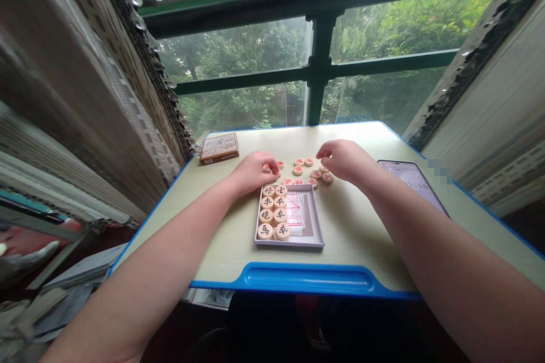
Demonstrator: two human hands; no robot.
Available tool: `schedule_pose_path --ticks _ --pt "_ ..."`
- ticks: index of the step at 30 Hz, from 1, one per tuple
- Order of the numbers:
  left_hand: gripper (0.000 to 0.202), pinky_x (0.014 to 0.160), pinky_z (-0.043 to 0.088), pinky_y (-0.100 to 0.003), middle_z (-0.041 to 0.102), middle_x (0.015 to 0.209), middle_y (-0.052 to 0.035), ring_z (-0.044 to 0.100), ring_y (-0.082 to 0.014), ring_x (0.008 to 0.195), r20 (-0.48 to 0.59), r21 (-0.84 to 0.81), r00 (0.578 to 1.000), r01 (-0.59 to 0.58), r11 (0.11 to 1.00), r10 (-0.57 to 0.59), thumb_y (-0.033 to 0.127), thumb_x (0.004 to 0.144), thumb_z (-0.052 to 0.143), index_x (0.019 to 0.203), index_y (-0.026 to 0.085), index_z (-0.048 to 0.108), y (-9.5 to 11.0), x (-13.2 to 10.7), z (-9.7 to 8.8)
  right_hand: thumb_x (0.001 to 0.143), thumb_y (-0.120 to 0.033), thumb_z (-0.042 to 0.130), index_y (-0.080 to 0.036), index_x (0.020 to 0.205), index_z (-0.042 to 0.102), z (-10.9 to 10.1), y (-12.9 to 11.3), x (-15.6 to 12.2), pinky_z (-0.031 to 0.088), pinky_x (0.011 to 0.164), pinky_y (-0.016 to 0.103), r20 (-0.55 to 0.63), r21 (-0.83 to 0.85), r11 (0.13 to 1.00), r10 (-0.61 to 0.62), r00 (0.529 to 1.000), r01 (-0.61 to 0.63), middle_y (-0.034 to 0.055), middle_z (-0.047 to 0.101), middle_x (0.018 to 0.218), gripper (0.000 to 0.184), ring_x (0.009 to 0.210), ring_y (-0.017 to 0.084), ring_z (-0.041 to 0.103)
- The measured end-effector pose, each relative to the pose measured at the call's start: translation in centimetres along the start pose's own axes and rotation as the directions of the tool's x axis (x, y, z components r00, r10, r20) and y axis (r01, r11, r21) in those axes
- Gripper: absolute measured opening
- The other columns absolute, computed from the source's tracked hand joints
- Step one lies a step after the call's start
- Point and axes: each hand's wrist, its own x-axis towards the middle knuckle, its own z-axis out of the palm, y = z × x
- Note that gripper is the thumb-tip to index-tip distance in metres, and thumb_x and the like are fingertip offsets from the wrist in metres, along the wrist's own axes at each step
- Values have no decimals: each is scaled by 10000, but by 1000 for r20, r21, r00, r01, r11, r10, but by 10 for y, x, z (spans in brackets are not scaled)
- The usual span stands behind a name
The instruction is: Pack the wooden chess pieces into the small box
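Note:
A shallow grey box tray (313,231) lies on the desk in front of me, with several round wooden chess pieces (273,211) marked in black stacked in its left half and a folded paper board under them. Loose pieces with red marks (310,173) lie scattered just beyond the tray. My left hand (253,172) rests curled on the desk at the tray's far left corner, fingers pinched on a wooden piece (267,168). My right hand (344,160) hovers over the right end of the loose pieces, fingers bent downward, with nothing visible in them.
The box lid (219,147) lies at the desk's far left corner. A phone (411,181) lies face up on the right. The desk has a blue rim with a groove (309,278) at the near edge. A window with green bars stands behind.

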Motion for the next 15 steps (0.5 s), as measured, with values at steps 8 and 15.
schedule_pose_path --ticks 8,15 --pt "224 579 444 -251 640 750 -5 510 -118 598 -57 -54 976 206 977 -209 181 659 540 820 167 695 -3 0 -14 732 -182 551 -194 956 707 2 -3 -4 404 620 222 105 -21 999 -27 994 30 52 706 958 273 796 174 614" --pt "272 512 452 -230 646 734 -35 558 -120 567 6 -189 922 382 905 -388 173 644 499 865 134 653 -21 -3 -28 699 -346 635 -212 1036 671 -2 -4 -13 419 626 259 298 -121 984 -86 951 127 71 682 962 364 813 212 621"
